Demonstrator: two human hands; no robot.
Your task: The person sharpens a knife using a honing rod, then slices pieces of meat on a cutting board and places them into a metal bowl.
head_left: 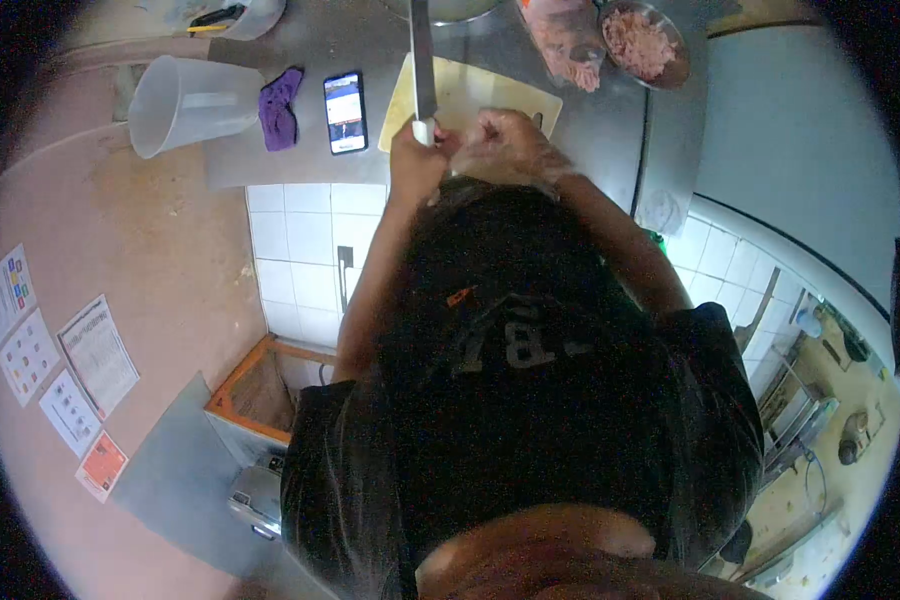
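Note:
My left hand point(417, 165) is closed around the white handle of a long knife point(423, 60), its blade pointing away from me over the cutting board. Close beside it, my right hand point(510, 138) has its fingers curled in, and what they hold, if anything, is hidden. Something like clear plastic film point(545, 162) shows around that hand and wrist, partly blurred. Both hands are above the near part of a pale yellow cutting board point(470, 85) on the metal counter.
A bowl of pink shredded meat point(640, 45) and a plastic bag of similar meat point(562, 40) stand at the back right. To the left lie a phone point(346, 112), a purple cloth point(280, 110) and a clear jug point(185, 105). A metal pan point(460, 12) is behind the board.

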